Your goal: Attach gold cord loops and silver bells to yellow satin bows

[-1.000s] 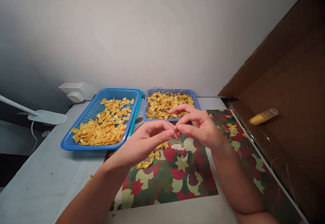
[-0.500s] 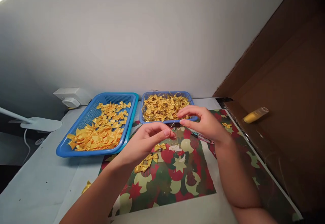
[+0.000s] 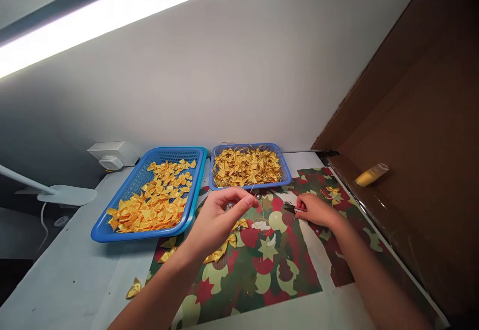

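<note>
Cord (image 3: 252,188) pinched in left hand (image 3: 220,215), just near side of small basket (image 3: 271,185); right hand (image 3: 315,209) grips snips (image 3: 290,208) near basket's right front corner. Best keep cord taut, snips clear of left hand.

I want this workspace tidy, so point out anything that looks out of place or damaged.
A yellow bow lies by itself on the white tabletop, outside the blue basket where many similar bows are heaped, so it looks stray. The patterned sheet also looks torn: a ragged-edged pale strip breaks its print on the right.
</note>
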`<state>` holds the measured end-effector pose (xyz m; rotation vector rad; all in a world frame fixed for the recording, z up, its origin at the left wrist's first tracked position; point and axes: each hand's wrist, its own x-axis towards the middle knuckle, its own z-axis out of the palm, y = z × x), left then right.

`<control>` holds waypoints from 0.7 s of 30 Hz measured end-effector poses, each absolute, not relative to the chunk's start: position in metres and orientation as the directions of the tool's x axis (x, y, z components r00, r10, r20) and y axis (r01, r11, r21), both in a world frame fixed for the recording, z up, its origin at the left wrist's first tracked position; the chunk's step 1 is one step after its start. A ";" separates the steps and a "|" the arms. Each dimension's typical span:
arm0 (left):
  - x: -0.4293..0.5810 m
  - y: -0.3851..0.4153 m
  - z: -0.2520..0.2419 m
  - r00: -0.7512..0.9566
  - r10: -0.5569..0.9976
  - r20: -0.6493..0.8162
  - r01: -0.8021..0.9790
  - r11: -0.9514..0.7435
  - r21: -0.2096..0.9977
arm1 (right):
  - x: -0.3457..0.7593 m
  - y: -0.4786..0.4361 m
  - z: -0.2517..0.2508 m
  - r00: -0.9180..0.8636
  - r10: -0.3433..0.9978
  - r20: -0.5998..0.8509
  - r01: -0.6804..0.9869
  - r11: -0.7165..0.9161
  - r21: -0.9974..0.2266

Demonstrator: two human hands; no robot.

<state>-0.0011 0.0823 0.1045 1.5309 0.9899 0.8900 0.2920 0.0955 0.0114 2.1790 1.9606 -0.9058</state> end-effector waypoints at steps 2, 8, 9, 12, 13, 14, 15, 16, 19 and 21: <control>-0.001 0.081 0.105 0.389 0.920 0.048 0.124 -0.104 0.987 | 0.297 0.083 0.009 -0.019 0.921 -0.390 0.902 -0.152 -0.404; -0.001 0.073 0.110 0.404 0.912 0.069 0.121 -0.128 0.984 | 0.279 0.057 0.038 -0.207 0.947 -0.247 0.658 -0.052 -0.752; -0.001 0.071 0.111 0.402 0.912 0.079 0.135 -0.144 0.980 | 0.269 0.053 0.045 -0.237 0.945 -0.226 0.606 -0.038 -0.794; 0.000 0.067 0.114 0.399 0.911 0.109 0.172 -0.191 0.966 | 0.238 0.036 0.063 -0.311 0.950 -0.029 0.201 0.036 -0.979; 0.000 0.067 0.114 0.395 0.911 0.120 0.175 -0.203 0.963 | 0.228 0.031 0.065 -0.306 0.952 -0.012 0.119 0.026 -0.993; 0.000 0.066 0.115 0.395 0.909 0.130 0.175 -0.214 0.961 | 0.220 0.027 0.066 -0.306 0.952 0.010 0.062 0.030 -0.998; 0.000 0.066 0.115 0.393 0.909 0.141 0.173 -0.224 0.959 | 0.214 0.023 0.066 -0.297 0.954 0.029 0.031 0.040 -0.999; 0.000 0.065 0.116 0.393 0.907 0.152 0.171 -0.234 0.957 | 0.209 0.020 0.065 -0.281 0.959 0.045 0.015 0.051 -0.999; 0.001 0.064 0.117 0.397 0.903 0.167 0.169 -0.250 0.953 | 0.203 0.015 0.060 -0.218 0.970 0.110 0.004 0.114 -0.993; 0.001 0.062 0.118 0.406 0.899 0.164 0.174 -0.252 0.952 | 0.202 0.014 0.059 -0.183 0.971 0.151 0.010 0.155 -0.988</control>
